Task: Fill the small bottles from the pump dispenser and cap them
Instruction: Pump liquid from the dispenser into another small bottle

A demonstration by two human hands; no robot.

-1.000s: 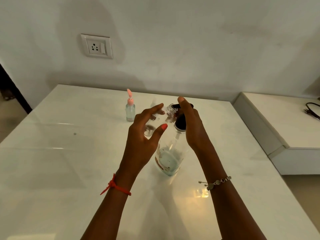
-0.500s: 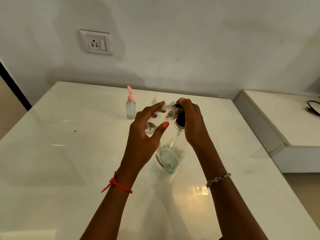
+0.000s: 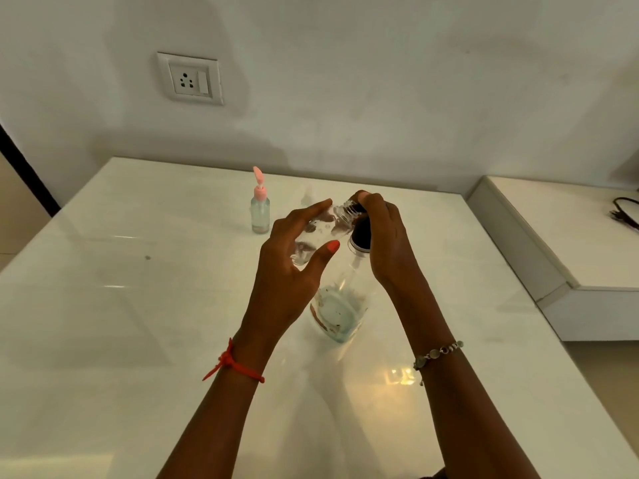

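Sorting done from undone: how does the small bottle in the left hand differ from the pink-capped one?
The held bottle has a bare threaded neck; the pink-capped bottle is closed. The held bottle lies tilted in the left hand; the pink-capped bottle stands upright on the table. Both are small and clear.

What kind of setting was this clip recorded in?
Most likely a room in a home: a glossy white table stands against a plain painted wall bearing a domestic wall socket, with a low white ledge carrying a cable beside it.
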